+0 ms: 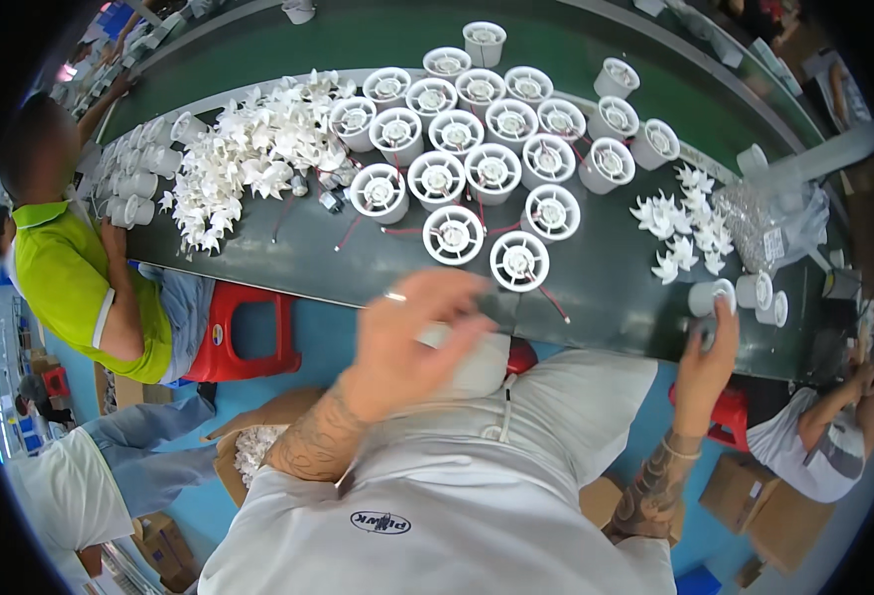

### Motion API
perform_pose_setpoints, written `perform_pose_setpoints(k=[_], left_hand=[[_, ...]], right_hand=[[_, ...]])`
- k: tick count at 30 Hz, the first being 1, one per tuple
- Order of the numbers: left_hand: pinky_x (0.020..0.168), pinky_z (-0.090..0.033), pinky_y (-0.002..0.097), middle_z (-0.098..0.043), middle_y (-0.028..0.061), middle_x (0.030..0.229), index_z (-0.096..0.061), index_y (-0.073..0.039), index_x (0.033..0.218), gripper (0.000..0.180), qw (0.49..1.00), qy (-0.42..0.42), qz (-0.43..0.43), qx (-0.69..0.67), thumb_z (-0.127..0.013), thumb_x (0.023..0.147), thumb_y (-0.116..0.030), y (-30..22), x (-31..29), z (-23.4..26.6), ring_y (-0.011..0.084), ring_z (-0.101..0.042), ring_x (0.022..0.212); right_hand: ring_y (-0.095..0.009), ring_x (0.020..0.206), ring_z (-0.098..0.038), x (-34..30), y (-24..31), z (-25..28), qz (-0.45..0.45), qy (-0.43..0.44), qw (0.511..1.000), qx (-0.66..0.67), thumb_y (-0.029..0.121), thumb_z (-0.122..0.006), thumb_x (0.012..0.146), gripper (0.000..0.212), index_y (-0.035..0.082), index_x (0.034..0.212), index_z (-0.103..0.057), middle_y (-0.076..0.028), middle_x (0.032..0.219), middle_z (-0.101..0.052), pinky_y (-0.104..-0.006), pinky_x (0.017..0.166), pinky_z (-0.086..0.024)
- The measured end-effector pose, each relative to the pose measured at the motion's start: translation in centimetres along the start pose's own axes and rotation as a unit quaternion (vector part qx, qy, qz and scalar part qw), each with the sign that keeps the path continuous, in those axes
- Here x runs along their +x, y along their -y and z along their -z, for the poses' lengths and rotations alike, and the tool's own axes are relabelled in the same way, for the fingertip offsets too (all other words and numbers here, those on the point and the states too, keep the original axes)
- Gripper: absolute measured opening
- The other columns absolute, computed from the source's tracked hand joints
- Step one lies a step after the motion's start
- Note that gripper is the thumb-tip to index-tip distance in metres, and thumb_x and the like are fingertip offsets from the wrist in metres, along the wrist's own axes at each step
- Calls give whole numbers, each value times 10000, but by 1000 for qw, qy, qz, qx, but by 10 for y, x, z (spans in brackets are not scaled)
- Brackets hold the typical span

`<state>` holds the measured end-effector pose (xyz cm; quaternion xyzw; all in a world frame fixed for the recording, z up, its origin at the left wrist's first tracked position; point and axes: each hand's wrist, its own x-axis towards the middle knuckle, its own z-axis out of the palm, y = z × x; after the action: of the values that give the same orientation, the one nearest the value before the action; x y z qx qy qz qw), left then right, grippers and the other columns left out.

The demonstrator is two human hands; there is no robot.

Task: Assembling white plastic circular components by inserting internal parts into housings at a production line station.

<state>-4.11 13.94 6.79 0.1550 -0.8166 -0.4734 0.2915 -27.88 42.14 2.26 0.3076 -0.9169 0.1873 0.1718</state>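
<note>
My left hand (417, 342) is smeared by motion over the near edge of the table, in front of the white round housings. Its fingers look bent, but I cannot make out whether anything is in them. At the right, my right hand (707, 362) has its fingers at a white cup-shaped housing (709, 297) that lies tilted near the table's edge. Something dark shows between thumb and fingers, too small to name. Closest to my left hand stand two open housings, one with spoked insides (453, 236) and another (519, 262) with a red-and-black wire trailing out.
A large heap of white fan-like impellers (258, 149) covers the table's left, with small motors (332, 200) beside it. A smaller impeller group (683, 220) and a clear plastic bag (769, 223) lie right. A person in a green shirt (85, 283) sits left, near a red stool (244, 332).
</note>
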Motion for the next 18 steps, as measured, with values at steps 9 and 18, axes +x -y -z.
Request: perform_pose_setpoints(k=[9, 18], left_hand=[[699, -508, 254, -666, 96, 929, -648, 8, 1022, 180, 939, -332, 54, 66, -645, 843, -5, 89, 13, 79, 146, -638, 779], [693, -541, 339, -677, 148, 938, -638, -8, 1048, 227, 980, -141, -100, 103, -646, 832, -77, 28, 159, 53, 277, -669, 838]], right_hand=[[-281, 1259, -514, 162, 109, 5, 111, 35, 967, 227, 19, -579, 840, 492, 30, 1328, -526, -156, 1335, -558, -373, 1061, -365], [-344, 1090, -613, 331, 130, -122, 162, 252, 944, 141, 196, -663, 741, 468, 27, 1177, -642, -219, 1175, -633, -382, 955, -471]])
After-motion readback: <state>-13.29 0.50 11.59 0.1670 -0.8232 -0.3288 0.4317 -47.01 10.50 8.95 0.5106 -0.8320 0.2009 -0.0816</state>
